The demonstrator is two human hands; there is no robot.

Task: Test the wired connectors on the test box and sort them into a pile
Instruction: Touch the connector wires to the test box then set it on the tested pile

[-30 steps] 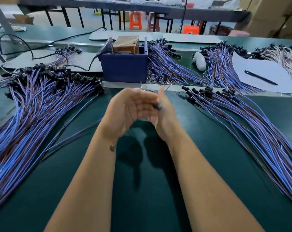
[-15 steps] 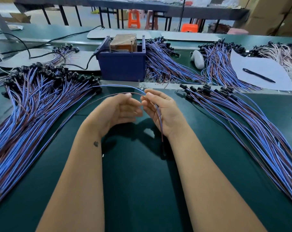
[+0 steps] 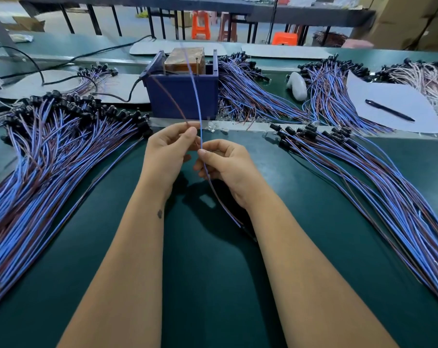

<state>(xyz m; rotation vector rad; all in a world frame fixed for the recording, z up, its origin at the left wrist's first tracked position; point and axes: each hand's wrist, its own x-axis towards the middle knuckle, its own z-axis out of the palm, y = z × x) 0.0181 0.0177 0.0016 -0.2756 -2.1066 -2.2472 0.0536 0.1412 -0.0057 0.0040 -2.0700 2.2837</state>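
Both hands, left hand (image 3: 166,153) and right hand (image 3: 228,167), pinch one wired connector (image 3: 196,96), wires pointing up-away.

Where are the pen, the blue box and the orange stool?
pen (image 3: 389,110), head view, middle of its black barrel.
blue box (image 3: 182,96), head view, its front wall.
orange stool (image 3: 200,25), head view, its legs under the far table.

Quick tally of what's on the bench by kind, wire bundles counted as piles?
Wire piles: 6, largest at left
Test box: 1
Pen: 1
Paper sheet: 1
White object: 1
Hands, both pinching one wire: 2, left, right
Total: 12
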